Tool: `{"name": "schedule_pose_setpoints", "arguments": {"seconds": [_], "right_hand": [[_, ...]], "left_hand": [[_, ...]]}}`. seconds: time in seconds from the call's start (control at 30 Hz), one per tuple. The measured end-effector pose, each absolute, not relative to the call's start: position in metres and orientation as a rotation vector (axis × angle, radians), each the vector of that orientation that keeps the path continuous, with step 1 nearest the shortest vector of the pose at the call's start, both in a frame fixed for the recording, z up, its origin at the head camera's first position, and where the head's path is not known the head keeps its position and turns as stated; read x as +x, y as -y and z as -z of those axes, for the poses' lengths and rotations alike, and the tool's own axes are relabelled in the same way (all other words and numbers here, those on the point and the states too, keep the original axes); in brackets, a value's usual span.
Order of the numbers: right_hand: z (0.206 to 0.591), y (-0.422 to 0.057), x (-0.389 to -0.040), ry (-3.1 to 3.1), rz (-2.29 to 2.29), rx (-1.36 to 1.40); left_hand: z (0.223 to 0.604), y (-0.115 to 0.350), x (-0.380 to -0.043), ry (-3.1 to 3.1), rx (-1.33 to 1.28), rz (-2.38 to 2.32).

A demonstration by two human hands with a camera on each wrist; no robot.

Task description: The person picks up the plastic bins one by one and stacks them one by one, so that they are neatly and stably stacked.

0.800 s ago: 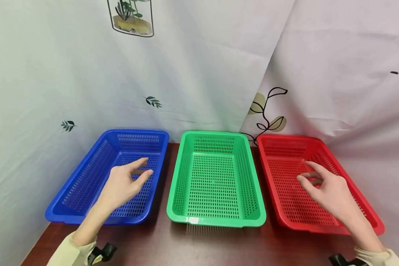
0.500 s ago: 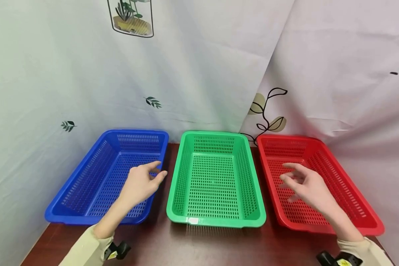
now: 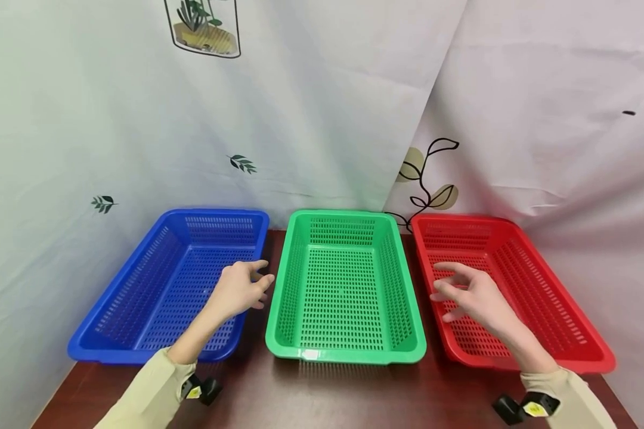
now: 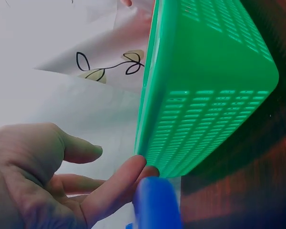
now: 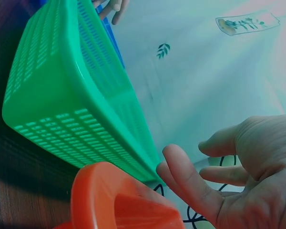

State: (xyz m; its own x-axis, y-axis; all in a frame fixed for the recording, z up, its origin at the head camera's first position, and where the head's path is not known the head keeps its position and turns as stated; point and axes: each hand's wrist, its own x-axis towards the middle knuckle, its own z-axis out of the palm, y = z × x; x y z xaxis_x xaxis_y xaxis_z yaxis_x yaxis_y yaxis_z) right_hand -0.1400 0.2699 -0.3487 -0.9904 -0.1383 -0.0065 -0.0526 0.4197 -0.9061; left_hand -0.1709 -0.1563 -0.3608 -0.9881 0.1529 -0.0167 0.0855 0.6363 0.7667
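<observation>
My left hand (image 3: 241, 287) hovers by the right rim of the blue basket (image 3: 155, 280), fingers loosely bent and apart, nothing in them. In the left wrist view its fingertips appear near the side of the green basket (image 4: 200, 114); whether they touch it cannot be told. Over the left part of the red basket (image 3: 520, 280) hangs my right hand (image 3: 474, 295), its fingers relaxed and spread, holding nothing. Between the two hands stands the green basket (image 3: 340, 298), with a slotted floor and no contents visible.
All three baskets stand in a row on a dark reddish-brown table (image 3: 354, 396). Behind them hangs a pale curtain (image 3: 322, 107) with plant prints, close to their far rims. Narrow gaps separate the baskets. Each wrist carries a black camera mount (image 3: 523, 408).
Both hands have moved inward toward the green basket, the left one to the right and the right one to the left. The baskets stay in place; the head view has shifted slightly.
</observation>
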Motion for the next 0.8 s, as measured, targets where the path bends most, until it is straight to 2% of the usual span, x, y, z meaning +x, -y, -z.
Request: {"name": "schedule_pose_setpoints", "arguments": {"seconds": [0.8], "right_hand": [[0.359, -0.246, -0.143, -2.58, 1.52, -0.089]], "left_hand": [[0.371, 0.143, -0.172, -2.655, 0.062, -1.363]]}}
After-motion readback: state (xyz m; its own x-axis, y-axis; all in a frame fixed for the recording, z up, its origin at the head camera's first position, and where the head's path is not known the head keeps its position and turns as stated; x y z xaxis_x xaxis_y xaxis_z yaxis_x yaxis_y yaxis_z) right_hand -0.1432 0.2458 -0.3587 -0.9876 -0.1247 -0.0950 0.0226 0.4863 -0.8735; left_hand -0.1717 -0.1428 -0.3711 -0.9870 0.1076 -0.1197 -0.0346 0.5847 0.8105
